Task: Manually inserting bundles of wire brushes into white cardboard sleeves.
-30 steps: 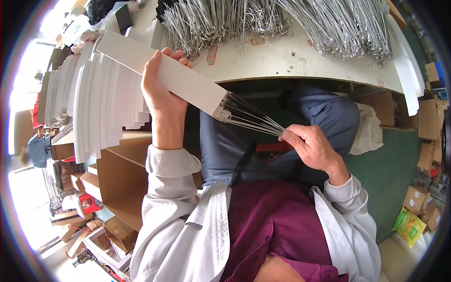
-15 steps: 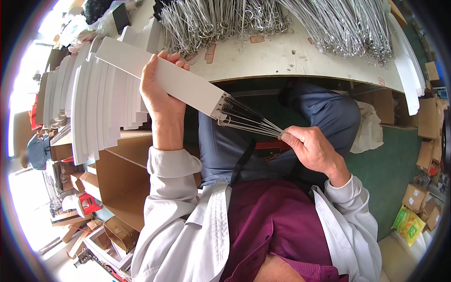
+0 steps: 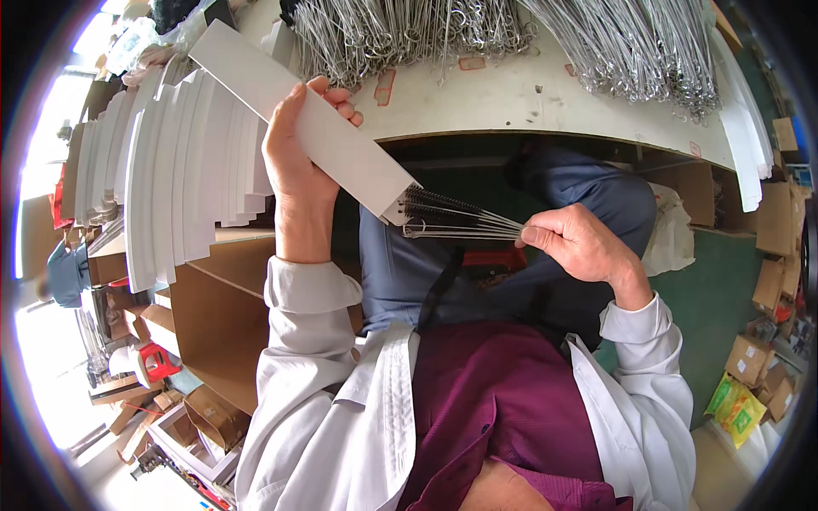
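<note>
Looking down from the head camera, the only view, the left hand (image 3: 294, 162) grips a long flat white sleeve (image 3: 307, 128) around its middle, fingers wrapped over the far edge, and holds it slanting from the upper left down toward the lap. The right hand (image 3: 579, 247) is closed in a pinch on the handle ends of a bundle of thin wire brushes (image 3: 456, 221), whose dark bristled tips sit at the sleeve's open lower mouth. The bristles are still outside or only just entering; most of the wire length lies bare between sleeve and right hand, so by my reading the insertion has barely begun and the push home is all left to do.

Beyond the hands, a white bench (image 3: 528, 102) carries two big heaps of loose wire brushes (image 3: 409, 30), which suggests a lot of stock is not yet packed. To the left stands a row of white sleeves (image 3: 179, 170) on edge, on top of brown cardboard boxes (image 3: 213, 324); whether those are filled or empty cannot be told from here. More small cartons (image 3: 771, 255) and a yellow-green packet (image 3: 733, 404) lie on the green floor at the right. The person wears a white coat over a maroon shirt.
</note>
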### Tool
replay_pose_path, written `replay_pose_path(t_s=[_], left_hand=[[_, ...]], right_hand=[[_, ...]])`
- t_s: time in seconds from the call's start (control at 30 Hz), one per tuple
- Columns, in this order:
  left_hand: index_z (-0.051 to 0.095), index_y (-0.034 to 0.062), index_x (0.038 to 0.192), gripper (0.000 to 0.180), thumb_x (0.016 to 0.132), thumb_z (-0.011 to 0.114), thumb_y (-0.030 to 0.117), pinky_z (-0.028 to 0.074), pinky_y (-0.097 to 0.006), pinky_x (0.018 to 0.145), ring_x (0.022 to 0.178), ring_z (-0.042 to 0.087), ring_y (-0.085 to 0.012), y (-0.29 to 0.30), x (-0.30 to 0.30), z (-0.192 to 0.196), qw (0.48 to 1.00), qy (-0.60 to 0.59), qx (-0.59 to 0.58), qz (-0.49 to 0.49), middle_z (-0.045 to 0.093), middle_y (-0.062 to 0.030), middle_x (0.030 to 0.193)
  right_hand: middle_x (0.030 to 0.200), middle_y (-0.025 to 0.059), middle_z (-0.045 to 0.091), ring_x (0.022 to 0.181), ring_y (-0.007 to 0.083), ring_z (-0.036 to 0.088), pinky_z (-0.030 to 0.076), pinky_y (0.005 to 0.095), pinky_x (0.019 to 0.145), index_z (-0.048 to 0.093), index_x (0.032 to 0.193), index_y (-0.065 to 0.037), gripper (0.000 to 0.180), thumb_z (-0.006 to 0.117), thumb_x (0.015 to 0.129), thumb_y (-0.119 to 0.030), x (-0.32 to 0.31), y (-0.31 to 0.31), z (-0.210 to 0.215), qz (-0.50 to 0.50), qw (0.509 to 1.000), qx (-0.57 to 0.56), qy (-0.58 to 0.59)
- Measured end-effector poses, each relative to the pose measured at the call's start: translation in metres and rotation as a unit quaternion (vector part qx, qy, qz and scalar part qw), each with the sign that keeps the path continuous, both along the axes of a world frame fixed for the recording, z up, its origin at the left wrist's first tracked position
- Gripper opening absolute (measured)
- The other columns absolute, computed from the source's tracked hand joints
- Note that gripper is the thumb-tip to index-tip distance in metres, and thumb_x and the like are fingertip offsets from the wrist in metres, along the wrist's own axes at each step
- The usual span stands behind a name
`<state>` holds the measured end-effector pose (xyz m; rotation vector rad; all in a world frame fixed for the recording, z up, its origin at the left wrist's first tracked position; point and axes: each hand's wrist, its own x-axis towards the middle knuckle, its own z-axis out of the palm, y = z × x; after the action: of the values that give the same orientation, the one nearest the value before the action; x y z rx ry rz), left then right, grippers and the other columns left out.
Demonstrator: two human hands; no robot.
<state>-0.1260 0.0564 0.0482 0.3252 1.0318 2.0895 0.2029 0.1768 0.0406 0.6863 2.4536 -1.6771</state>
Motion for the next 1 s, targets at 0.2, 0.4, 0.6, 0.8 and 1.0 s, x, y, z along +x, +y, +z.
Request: replay_pose_path(t_s=[0.2, 0.4, 0.6, 0.8, 1.0], left_hand=[[0.061, -0.0073, 0.113, 0.038, 0.095, 0.066, 0.026, 0.049, -0.039, 0.079, 0.082, 0.058, -0.025, 0.0, 0.004, -0.006, 1.0, -0.011, 0.007, -0.013, 0.062, -0.0176, 0.095], [0.063, -0.0082, 0.113, 0.038, 0.095, 0.065, 0.025, 0.051, -0.04, 0.081, 0.081, 0.062, -0.0269, -0.001, 0.009, -0.009, 0.999, 0.011, -0.027, -0.012, 0.065, -0.0195, 0.094], [0.062, -0.0086, 0.112, 0.038, 0.095, 0.065, 0.025, 0.052, -0.041, 0.08, 0.082, 0.062, -0.0278, -0.002, 0.009, -0.012, 0.999, 0.012, -0.044, 0.004, 0.065, -0.0205, 0.094], [0.059, -0.0101, 0.113, 0.037, 0.095, 0.065, 0.021, 0.055, -0.043, 0.079, 0.082, 0.063, -0.0303, -0.008, 0.013, -0.026, 0.994, -0.039, -0.079, 0.067, 0.063, -0.0221, 0.095], [0.058, -0.0096, 0.115, 0.037, 0.096, 0.065, 0.022, 0.057, -0.044, 0.081, 0.082, 0.063, -0.031, -0.013, 0.019, -0.028, 0.99, -0.074, -0.078, 0.092, 0.063, -0.0224, 0.098]], right_hand=[[0.069, 0.0159, 0.065, 0.062, 0.0198, 0.059, 0.048, 0.0356, 0.063, 0.074, 0.097, 0.002, 0.03, 0.062, 0.103, -0.024, -0.005, 0.005, 0.005, 0.007, 1.0, 0.005, -0.019], [0.072, 0.0147, 0.068, 0.066, 0.0164, 0.06, 0.048, 0.0348, 0.064, 0.074, 0.098, 0.002, 0.028, 0.061, 0.104, -0.022, -0.004, 0.019, -0.003, 0.003, 0.999, -0.049, 0.004], [0.082, 0.0205, 0.069, 0.07, 0.033, 0.066, 0.05, 0.0377, 0.063, 0.073, 0.093, -0.001, 0.023, 0.064, 0.101, -0.021, -0.009, 0.008, 0.005, -0.025, 0.996, 0.08, 0.027], [0.075, 0.0167, 0.064, 0.069, 0.0396, 0.064, 0.049, 0.0459, 0.059, 0.066, 0.089, -0.003, 0.019, 0.065, 0.098, -0.02, -0.009, -0.014, 0.001, -0.039, 0.957, 0.27, 0.097], [0.076, 0.0122, 0.064, 0.068, 0.0358, 0.066, 0.052, 0.044, 0.059, 0.067, 0.09, -0.005, 0.015, 0.067, 0.097, -0.018, -0.009, -0.017, -0.005, -0.043, 0.935, 0.344, 0.072]])
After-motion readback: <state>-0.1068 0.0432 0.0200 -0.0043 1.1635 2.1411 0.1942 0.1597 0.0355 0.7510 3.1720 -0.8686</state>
